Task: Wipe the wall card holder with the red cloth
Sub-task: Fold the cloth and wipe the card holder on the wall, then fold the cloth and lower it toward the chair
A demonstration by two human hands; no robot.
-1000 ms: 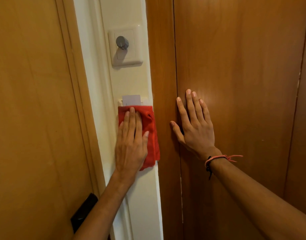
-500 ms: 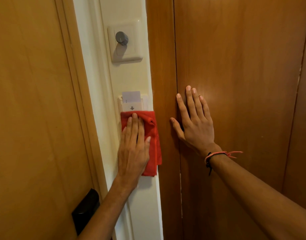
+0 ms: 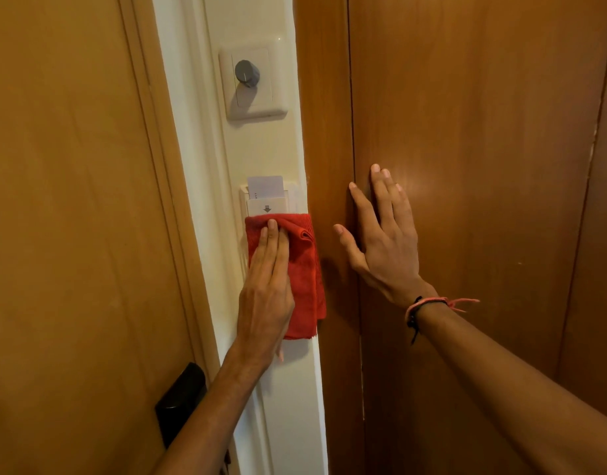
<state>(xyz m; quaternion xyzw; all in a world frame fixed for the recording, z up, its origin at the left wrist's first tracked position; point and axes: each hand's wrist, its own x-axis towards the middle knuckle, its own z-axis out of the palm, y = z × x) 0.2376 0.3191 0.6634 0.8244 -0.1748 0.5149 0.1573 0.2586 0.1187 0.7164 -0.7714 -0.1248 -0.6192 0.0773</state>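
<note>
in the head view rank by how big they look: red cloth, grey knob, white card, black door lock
1. Red cloth, largest, though the left hand covers part of it.
2. Black door lock; it sits nearer the camera and an arm hides part, so its rank is unsure.
3. White card, only its top showing above the holder.
4. Grey knob, smallest.

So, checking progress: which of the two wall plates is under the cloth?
The lower one, the card holder; the knob plate above is bare.
</note>
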